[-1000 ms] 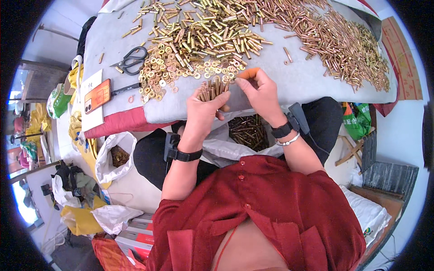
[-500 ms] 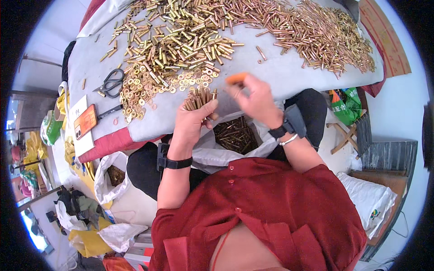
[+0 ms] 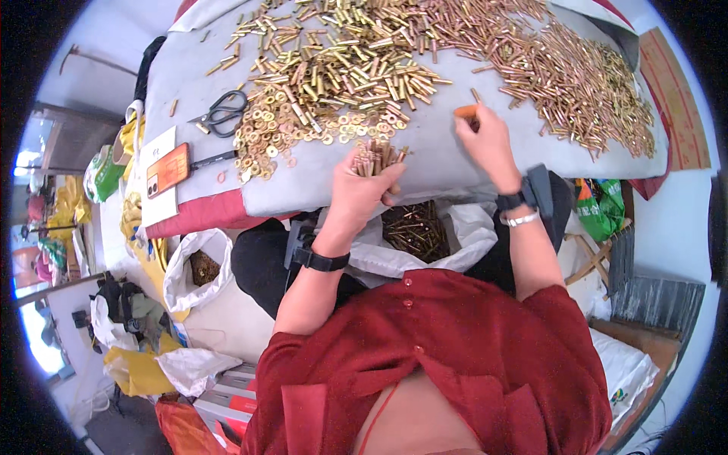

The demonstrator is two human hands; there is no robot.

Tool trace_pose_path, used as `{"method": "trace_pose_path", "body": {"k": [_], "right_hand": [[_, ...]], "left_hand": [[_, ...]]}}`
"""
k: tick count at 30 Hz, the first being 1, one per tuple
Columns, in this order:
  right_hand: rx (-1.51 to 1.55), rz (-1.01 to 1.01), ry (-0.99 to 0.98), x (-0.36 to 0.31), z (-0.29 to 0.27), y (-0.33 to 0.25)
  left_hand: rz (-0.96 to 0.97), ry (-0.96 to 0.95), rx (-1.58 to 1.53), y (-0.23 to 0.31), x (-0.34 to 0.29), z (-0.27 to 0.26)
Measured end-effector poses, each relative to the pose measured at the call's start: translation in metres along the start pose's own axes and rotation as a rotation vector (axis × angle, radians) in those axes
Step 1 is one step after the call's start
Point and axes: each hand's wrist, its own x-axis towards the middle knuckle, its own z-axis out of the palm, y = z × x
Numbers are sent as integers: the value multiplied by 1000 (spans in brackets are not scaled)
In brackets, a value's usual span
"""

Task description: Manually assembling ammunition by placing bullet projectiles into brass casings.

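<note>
My left hand point(image 3: 365, 180) is closed round an upright bundle of slim brass-coloured bolts point(image 3: 377, 157), held above the table's near edge. My right hand point(image 3: 487, 142) is at the tabletop, with an orange cover point(image 3: 465, 111) on a fingertip. Its fingers are drawn together beside a single bolt point(image 3: 475, 95) lying there; what they hold, if anything, is hidden. Flat ring washers point(image 3: 265, 136) lie spread beyond my left hand. Behind them is a heap of gold-coloured sleeves point(image 3: 334, 72), and a large pile of pinkish-gold bolts point(image 3: 576, 91) covers the right side.
Black scissors point(image 3: 224, 112) and an orange phone point(image 3: 167, 170) lie on the grey-covered table point(image 3: 303, 189) at the left. Between my knees, an open white sack point(image 3: 474, 231) holds darker bolts. Another white sack point(image 3: 177, 284) stands on the floor at left.
My right hand has moved right and down onto the table, beside the lone bolt. My left hand still grips its bundle. The whole view has shifted, so the table sits further right.
</note>
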Motion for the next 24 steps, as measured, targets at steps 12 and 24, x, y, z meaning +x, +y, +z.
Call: {"method": "trace_pose_path", "body": {"k": [12,24], "right_hand": [[281,-169,-306,-52,1,-51],[387,-252,-407,-39,1,-18]], "left_hand": [[248,-95,125,-20,-10,2],[519,0,339,-39,3,15]]}}
